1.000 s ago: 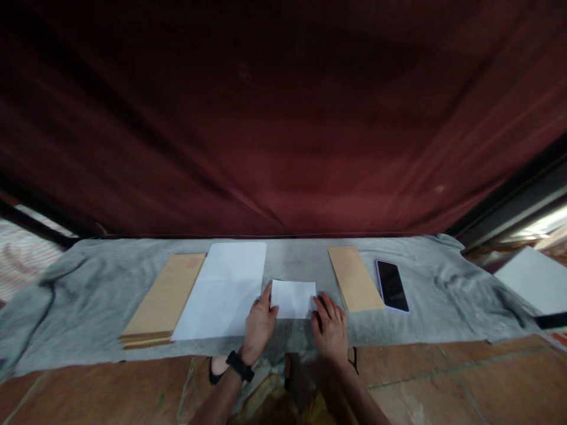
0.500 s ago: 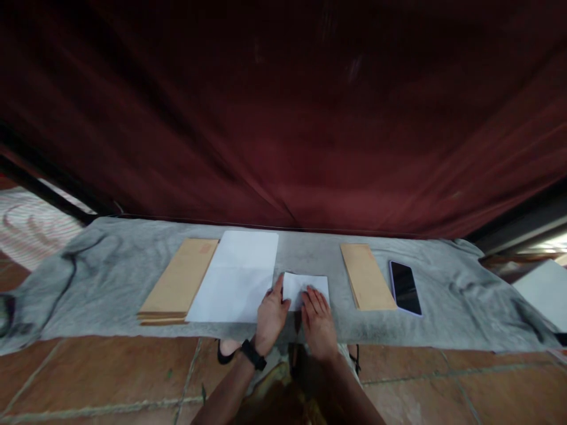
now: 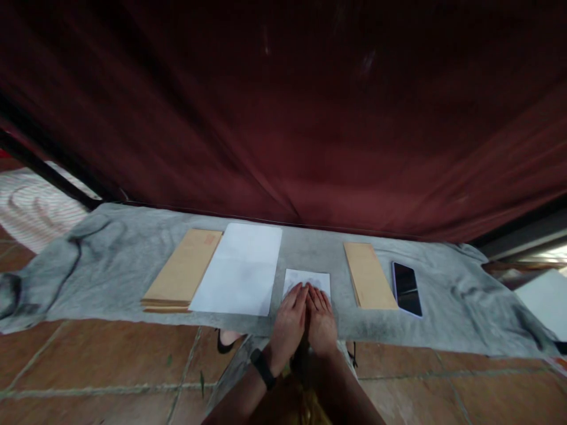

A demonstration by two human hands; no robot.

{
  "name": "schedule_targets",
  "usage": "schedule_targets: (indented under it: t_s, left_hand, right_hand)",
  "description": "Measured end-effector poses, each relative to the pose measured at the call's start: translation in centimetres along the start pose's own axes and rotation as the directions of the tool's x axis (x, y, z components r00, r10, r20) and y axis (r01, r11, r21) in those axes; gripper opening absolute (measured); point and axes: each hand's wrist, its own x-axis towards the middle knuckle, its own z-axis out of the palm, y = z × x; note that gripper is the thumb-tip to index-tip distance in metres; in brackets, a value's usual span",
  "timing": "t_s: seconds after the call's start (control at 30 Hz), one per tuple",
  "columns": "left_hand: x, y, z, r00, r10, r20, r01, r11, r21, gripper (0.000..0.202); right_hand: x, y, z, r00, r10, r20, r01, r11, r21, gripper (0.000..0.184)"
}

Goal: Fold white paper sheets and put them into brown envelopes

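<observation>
A small folded sheet of white paper (image 3: 308, 276) lies on the grey cloth in front of me. Both my hands press flat on it, side by side, and cover its near part. My left hand (image 3: 290, 316), with a dark watch on the wrist, has its fingers stretched over the left half. On the right half rests my right hand (image 3: 321, 319), fingers straight and close to the left ones. Just left of them is a stack of larger white paper (image 3: 241, 268).
Brown envelopes (image 3: 183, 268) are piled at the left, partly beside the white paper. Another brown envelope (image 3: 370, 274) and a phone (image 3: 406, 289) lie to the right. The grey cloth (image 3: 460, 301) covers the table, and a dark red curtain (image 3: 283, 147) hangs behind it.
My left hand has moved right from the folded paper's left edge onto its surface, next to my right hand. The view has tilted slightly.
</observation>
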Motion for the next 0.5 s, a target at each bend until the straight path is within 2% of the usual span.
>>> schedule_targets:
  t_s: [0.17,0.33,0.5]
  left_hand:
    - [-1.1,-0.2,0.9,0.991,0.082,0.104,-0.093,0.991,0.097,0.051]
    - [-1.8,-1.0,0.0,0.974,0.167,0.156,-0.194,0.964,0.179,0.063]
    - [-2.4,-1.1,-0.6,0.964,0.178,0.195,-0.219,0.953,0.212,0.072]
  right_hand:
    - [-0.2,-0.1,0.0,0.999,-0.007,0.037,0.009,0.999,-0.043,0.057]
    - [-1.0,-0.1,-0.6,0.997,-0.027,0.069,0.031,0.998,-0.057,0.054]
    - [-2.2,-0.2,-1.5,1.000,0.002,0.025,-0.001,1.000,-0.022,0.050]
